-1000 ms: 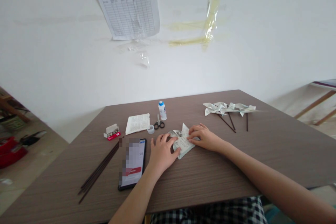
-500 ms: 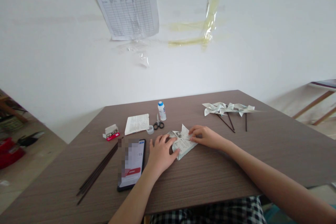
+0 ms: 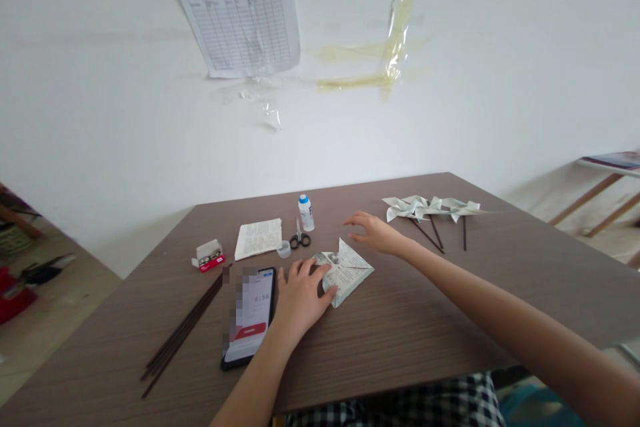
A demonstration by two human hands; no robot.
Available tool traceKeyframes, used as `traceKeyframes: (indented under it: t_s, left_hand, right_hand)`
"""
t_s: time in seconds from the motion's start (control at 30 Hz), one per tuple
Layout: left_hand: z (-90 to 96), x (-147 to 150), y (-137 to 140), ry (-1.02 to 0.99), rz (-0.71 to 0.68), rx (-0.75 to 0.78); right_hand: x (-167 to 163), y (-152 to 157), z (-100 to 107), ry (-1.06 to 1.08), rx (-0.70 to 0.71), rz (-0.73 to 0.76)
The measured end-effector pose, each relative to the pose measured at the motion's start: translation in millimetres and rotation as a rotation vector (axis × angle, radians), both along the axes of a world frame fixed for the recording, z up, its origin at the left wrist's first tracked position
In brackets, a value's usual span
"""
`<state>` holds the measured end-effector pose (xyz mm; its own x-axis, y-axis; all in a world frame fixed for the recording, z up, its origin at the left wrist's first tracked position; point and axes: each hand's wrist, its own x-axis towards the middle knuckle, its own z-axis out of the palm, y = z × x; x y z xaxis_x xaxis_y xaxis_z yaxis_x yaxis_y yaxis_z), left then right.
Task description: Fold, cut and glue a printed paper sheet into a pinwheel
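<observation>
A printed sheet of paper (image 3: 350,273), cut and partly folded, lies on the table with one pointed flap sticking up at its far side. My left hand (image 3: 303,293) rests on its left part, fingers spread and pressing it flat. Above and beyond the paper, my right hand (image 3: 371,232) is raised off the table, fingers loosely stretched and holding nothing. Just past the paper are black-handled scissors (image 3: 301,240), a roll of clear tape (image 3: 284,249) and a white bottle with a blue cap (image 3: 306,213).
Paper pinwheels (image 3: 433,207) on dark sticks lie at the back right of the table (image 3: 425,347). To the left are a phone (image 3: 250,320), several dark sticks (image 3: 185,327), a small red-and-white box (image 3: 209,256) and a stack of printed paper (image 3: 259,238).
My right hand has let go of the paper and moved up and away from it. My left hand stays on the paper.
</observation>
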<state>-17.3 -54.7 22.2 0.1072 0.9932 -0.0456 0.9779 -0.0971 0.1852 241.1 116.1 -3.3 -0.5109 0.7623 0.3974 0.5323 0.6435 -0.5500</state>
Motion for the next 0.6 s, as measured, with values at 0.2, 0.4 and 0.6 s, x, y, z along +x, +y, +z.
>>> traceKeyframes:
  t_s: [0.2, 0.4, 0.6]
  left_hand:
    - [4.8, -4, 1, -0.009, -0.002, -0.052]
    - [5.2, -9, 1, -0.016, -0.016, -0.064]
    - [-1.2, -14, 2, -0.033, -0.032, -0.04]
  right_hand:
    - [-53, 49, 7, 0.161, -0.143, -0.098]
    - [-102, 82, -2, 0.277, -0.269, -0.112]
    - [-131, 94, -11, 0.406, -0.363, -0.069]
